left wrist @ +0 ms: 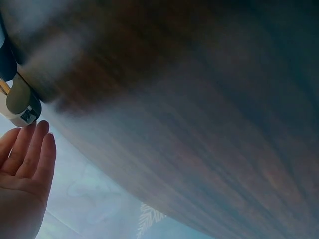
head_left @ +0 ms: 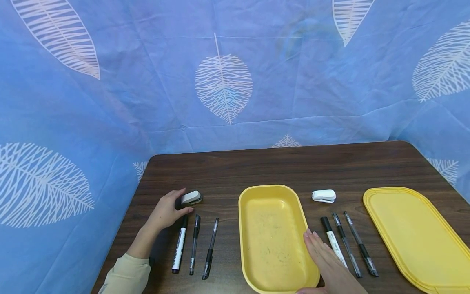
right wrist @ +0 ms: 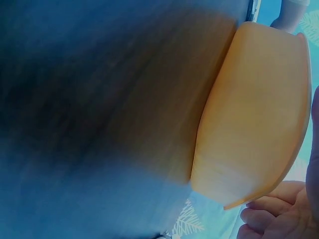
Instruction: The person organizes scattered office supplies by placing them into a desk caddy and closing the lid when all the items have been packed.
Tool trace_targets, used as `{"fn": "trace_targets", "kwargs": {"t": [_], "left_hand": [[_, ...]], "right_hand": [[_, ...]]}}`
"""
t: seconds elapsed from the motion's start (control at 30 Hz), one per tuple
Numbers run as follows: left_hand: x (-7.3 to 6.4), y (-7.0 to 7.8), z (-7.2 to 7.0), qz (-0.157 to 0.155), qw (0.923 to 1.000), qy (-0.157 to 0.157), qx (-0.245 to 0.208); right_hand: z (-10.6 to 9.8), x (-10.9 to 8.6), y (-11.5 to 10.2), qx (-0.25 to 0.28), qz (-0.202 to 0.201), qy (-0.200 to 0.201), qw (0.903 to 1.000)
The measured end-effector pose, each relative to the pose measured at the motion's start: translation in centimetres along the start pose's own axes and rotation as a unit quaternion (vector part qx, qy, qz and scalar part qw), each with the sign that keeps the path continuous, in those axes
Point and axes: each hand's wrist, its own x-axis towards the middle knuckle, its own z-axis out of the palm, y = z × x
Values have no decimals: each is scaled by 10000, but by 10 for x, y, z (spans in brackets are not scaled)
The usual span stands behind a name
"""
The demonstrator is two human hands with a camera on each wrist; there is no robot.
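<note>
My left hand is at the near-left end of a small white stapler, its thumb and fingers spread to either side of it. In the left wrist view the fingers look nearly straight, their tips right at the stapler's end. Below that hand lie a white marker with black cap and two black pens, one nearer and one farther right. My right hand rests along the right rim of a bare yellow plastic box, fingers extended.
A second white stapler lies right of the box. Below it are another black-capped marker and two pens, one beside it and one further right. A yellow lid lies at the table's right edge. Blue leaf-print cloth surrounds the table.
</note>
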Motion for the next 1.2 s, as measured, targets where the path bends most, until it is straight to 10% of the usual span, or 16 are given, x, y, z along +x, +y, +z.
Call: {"fn": "trace_targets", "kwargs": {"t": [1.2], "left_hand": [[6, 0, 6, 37, 9998, 214, 30]], "right_hand": [[-2, 0, -4, -1, 168, -64, 9998]]}}
